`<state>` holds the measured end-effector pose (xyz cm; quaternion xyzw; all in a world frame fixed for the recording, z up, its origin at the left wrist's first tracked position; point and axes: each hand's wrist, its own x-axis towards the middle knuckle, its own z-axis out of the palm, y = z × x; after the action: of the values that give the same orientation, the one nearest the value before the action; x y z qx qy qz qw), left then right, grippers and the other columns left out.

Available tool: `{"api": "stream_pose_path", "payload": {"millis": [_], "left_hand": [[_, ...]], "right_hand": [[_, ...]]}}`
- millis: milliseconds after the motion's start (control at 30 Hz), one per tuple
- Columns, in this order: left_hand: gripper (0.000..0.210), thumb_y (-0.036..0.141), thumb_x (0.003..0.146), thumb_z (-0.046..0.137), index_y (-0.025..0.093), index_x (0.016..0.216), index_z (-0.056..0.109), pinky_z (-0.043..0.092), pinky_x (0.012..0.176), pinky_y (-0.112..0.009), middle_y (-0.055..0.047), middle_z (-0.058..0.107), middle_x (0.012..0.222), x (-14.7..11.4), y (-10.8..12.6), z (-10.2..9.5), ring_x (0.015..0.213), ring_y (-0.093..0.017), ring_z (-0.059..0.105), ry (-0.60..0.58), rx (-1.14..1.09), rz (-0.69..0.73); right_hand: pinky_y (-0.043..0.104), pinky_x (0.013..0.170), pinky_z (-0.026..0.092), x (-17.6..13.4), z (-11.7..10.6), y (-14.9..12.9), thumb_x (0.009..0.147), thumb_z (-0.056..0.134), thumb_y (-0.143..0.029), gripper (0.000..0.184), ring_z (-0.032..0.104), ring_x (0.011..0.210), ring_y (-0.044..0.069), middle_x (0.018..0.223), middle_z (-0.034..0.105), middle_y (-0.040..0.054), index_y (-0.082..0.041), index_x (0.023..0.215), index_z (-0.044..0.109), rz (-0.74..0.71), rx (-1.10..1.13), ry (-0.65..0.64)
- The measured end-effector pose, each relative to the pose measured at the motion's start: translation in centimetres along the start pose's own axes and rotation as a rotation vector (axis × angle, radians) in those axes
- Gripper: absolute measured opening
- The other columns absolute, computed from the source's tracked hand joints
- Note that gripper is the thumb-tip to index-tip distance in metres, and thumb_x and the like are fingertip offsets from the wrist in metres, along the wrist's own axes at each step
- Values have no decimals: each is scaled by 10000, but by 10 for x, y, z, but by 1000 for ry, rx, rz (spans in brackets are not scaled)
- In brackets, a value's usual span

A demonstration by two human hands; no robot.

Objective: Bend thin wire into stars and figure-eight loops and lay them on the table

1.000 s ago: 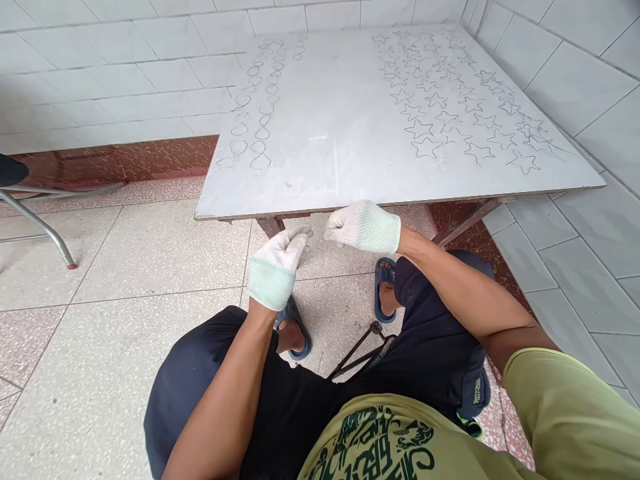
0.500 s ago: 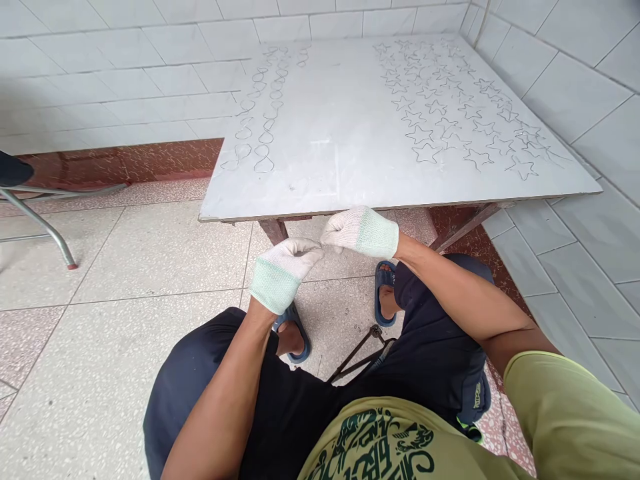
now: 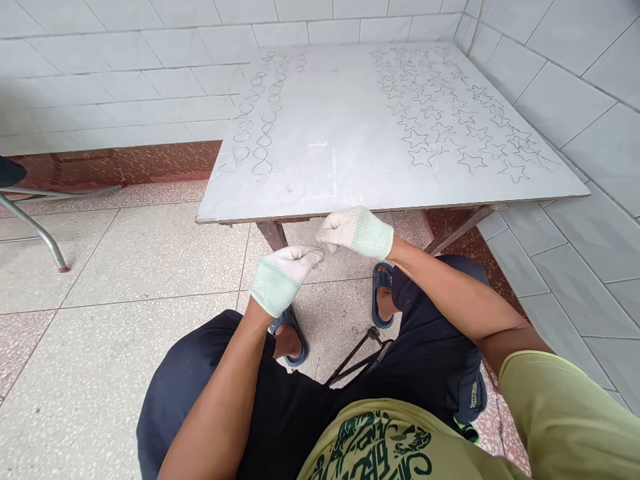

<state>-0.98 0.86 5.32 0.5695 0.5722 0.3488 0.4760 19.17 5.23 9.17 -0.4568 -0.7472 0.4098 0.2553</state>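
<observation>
My left hand point(image 3: 286, 272), in a white knitted glove with a pale green cuff, is closed in a pinch just below the table's front edge. My right hand point(image 3: 353, 231), gloved alike, pinches slightly higher and to the right, its fingertips close to those of the left. Whatever is between the fingers is too thin or hidden to make out. Beyond my hands, bent-wire stars point(image 3: 421, 157) lie in rows on the right of the white tabletop point(image 3: 350, 133). Looped wire shapes like figure eights point(image 3: 262, 160) lie in columns on its left.
The tabletop's front edge runs just beyond my hands, with wooden legs point(image 3: 273, 235) below. Tiled walls point(image 3: 150, 57) border the table behind and at right. A metal chair leg point(image 3: 43, 233) stands at far left. A dark metal frame point(image 3: 357, 353) shows between my legs.
My fingertips have shifted slightly, both hands still pinched close together. The view has moved a little. The wire shapes on the table look unchanged.
</observation>
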Motion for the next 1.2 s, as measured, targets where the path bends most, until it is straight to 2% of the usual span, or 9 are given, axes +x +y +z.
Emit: {"api": "stream_pose_path", "payload": {"millis": [167, 300, 400, 567, 700, 800, 1033, 1133, 1200], "left_hand": [[276, 504, 807, 761, 241, 723, 768, 472, 697, -333, -28, 757, 720, 0, 3, 2, 705, -213, 652, -11, 168, 3], [269, 476, 807, 742, 220, 727, 723, 510, 714, -337, -47, 747, 714, 3, 3, -3, 693, -213, 670, -15, 40, 17], [273, 477, 804, 730, 207, 768, 714, 531, 720, -345, -52, 743, 699, 5, 2, -9, 685, -216, 682, -3, -24, 12], [286, 493, 792, 719, 213, 738, 690, 527, 703, -347, -43, 712, 634, 8, 0, -14, 662, -216, 676, 25, -51, 26], [289, 487, 767, 742, 222, 690, 657, 513, 664, -334, -32, 704, 643, 10, -1, -14, 637, -200, 657, 53, -82, 12], [294, 490, 754, 765, 218, 699, 667, 505, 631, -322, -30, 711, 664, 9, -1, -14, 632, -195, 654, 76, -120, 2], [318, 519, 792, 754, 207, 772, 699, 519, 659, -332, -65, 762, 753, 7, 1, -11, 685, -212, 686, 122, -118, 7], [296, 493, 812, 712, 214, 722, 671, 509, 658, -331, -53, 734, 693, 9, -2, -12, 652, -205, 672, 101, -66, 18], [276, 479, 809, 693, 217, 722, 675, 513, 659, -337, -51, 721, 673, 10, -5, -15, 644, -208, 672, 60, -46, 27]], "right_hand": [[254, 768, 507, -2, 3, -5, 942, 653, -222, 266, 686, 726, 128, 713, 737, -5, -166, 688, 711, 44, 47, 5], [263, 788, 568, 4, 3, -1, 1008, 650, -300, 256, 728, 756, 140, 802, 793, 32, -155, 817, 742, 112, 287, 47], [272, 742, 598, 8, -2, 6, 1056, 620, -352, 288, 751, 736, 152, 836, 811, 69, -139, 903, 736, 147, 418, 20], [282, 714, 590, 3, -6, 12, 991, 714, -451, 365, 749, 697, 165, 783, 799, 67, -156, 776, 714, 192, 269, -108], [257, 761, 546, -4, -4, 12, 961, 695, -459, 351, 743, 762, 160, 742, 784, 21, -183, 749, 745, 106, 73, -193], [252, 750, 522, -5, -1, 11, 972, 646, -451, 342, 724, 732, 153, 696, 762, -2, -195, 766, 742, 69, 47, -171], [255, 702, 492, -3, 12, 5, 986, 614, -431, 367, 684, 642, 145, 602, 713, -11, -188, 732, 721, 150, 59, -33], [263, 721, 491, -3, 8, 2, 989, 619, -446, 442, 685, 656, 147, 617, 719, 2, -194, 633, 690, 168, -49, -28], [273, 724, 499, -3, 3, 2, 1003, 608, -467, 477, 689, 661, 151, 658, 739, 18, -191, 621, 679, 211, -67, 47]]}}
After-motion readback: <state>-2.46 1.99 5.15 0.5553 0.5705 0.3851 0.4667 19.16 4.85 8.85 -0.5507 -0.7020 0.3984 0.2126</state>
